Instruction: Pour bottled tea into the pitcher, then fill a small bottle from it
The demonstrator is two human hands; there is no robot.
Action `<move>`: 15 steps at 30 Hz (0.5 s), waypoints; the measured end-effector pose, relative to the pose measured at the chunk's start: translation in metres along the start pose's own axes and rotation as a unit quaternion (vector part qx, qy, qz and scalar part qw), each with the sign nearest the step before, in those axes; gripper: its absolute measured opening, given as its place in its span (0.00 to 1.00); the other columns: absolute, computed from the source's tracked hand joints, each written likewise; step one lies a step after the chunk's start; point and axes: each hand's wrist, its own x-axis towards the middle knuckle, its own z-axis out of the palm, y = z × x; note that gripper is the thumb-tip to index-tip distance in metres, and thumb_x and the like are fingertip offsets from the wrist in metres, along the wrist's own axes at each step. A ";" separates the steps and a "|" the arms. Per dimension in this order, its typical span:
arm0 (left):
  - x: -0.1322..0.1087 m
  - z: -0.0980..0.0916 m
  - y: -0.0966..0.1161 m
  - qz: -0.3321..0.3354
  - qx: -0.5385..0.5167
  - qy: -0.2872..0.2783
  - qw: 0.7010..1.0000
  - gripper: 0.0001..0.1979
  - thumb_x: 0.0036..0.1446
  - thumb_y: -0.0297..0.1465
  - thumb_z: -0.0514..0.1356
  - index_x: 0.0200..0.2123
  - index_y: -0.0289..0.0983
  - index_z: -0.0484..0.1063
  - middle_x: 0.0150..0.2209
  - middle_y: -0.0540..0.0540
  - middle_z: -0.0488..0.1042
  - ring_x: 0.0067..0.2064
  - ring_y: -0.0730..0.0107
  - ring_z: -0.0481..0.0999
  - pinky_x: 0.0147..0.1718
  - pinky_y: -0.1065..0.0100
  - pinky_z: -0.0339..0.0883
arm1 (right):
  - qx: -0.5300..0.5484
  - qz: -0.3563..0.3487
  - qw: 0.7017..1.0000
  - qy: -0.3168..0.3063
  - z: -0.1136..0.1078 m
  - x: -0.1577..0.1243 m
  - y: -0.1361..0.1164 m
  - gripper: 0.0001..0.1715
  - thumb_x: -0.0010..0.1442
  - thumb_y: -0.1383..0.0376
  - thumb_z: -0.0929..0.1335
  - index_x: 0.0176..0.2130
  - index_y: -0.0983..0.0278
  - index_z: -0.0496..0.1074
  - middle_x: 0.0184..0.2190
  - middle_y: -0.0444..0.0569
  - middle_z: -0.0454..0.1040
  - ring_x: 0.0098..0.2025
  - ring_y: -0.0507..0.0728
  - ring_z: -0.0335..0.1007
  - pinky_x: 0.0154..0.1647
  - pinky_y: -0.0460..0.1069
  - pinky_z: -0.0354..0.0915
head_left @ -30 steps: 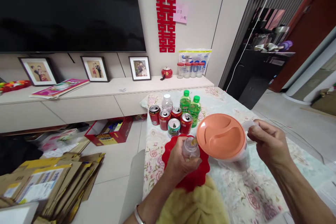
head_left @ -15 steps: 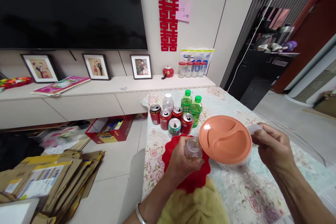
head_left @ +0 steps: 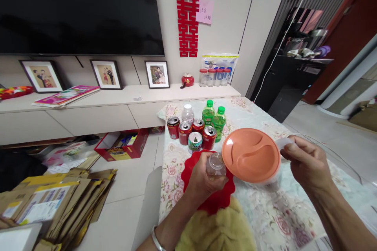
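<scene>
- On my feed, the left hand (head_left: 197, 182), a silver bracelet (head_left: 156, 238) at its wrist, wraps around a small clear jar (head_left: 216, 168). The jar's open mouth faces up; I cannot tell what, if anything, is inside.
- I see the right hand (head_left: 309, 162) pinching the pale handle (head_left: 282, 143) of a see-through pitcher (head_left: 272, 185) between thumb and fingers.
- The pitcher sits between the two hands, tipped so that its round orange lid (head_left: 250, 155) faces me. The lid's left edge is at the jar's rim; I cannot tell whether they touch.
- Beneath the left hand I see a red scalloped mat (head_left: 225, 196), and nearer me a yellow plush cloth (head_left: 218, 231).
- Just beyond the jar stand four red cans (head_left: 184, 133) and a green-and-white can (head_left: 195, 143). Behind them are a white-capped clear bottle (head_left: 187, 114) and two green bottles (head_left: 218, 125).
- All this is on a table with a flowered tablecloth (head_left: 173, 157).
- Farther off, a white cabinet (head_left: 165, 95) bears framed photos (head_left: 156, 75), a red pot (head_left: 188, 80) and four red-lidded jars (head_left: 210, 78).
- To the left, flattened cardboard (head_left: 88, 196) and a red box (head_left: 126, 148) lie on the floor.
</scene>
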 end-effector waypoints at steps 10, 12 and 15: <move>-0.001 0.001 0.004 -0.025 -0.019 0.008 0.999 0.29 0.36 0.25 0.71 0.44 0.43 0.66 0.37 0.50 0.80 0.34 0.65 0.80 0.33 0.68 0.75 | -0.004 0.006 1.000 -0.012 0.002 -0.002 -0.006 0.32 0.38 0.43 0.82 0.16 0.62 0.69 0.15 0.41 0.58 0.21 0.50 0.50 0.24 0.50 0.44; -0.002 0.001 0.005 -0.019 -0.022 0.006 1.000 0.29 0.37 0.25 0.70 0.44 0.42 0.66 0.38 0.50 0.80 0.35 0.64 0.81 0.34 0.68 0.76 | -0.005 0.005 1.000 -0.008 0.003 -0.002 -0.007 0.32 0.37 0.43 0.82 0.16 0.62 0.68 0.15 0.41 0.58 0.21 0.49 0.50 0.24 0.50 0.44; -0.002 0.001 0.008 -0.016 -0.016 -0.003 1.000 0.28 0.38 0.26 0.69 0.44 0.42 0.66 0.38 0.49 0.80 0.35 0.65 0.81 0.34 0.67 0.75 | -0.010 0.003 1.000 -0.002 0.003 -0.003 -0.009 0.32 0.36 0.42 0.82 0.16 0.62 0.69 0.16 0.41 0.58 0.21 0.50 0.50 0.24 0.50 0.45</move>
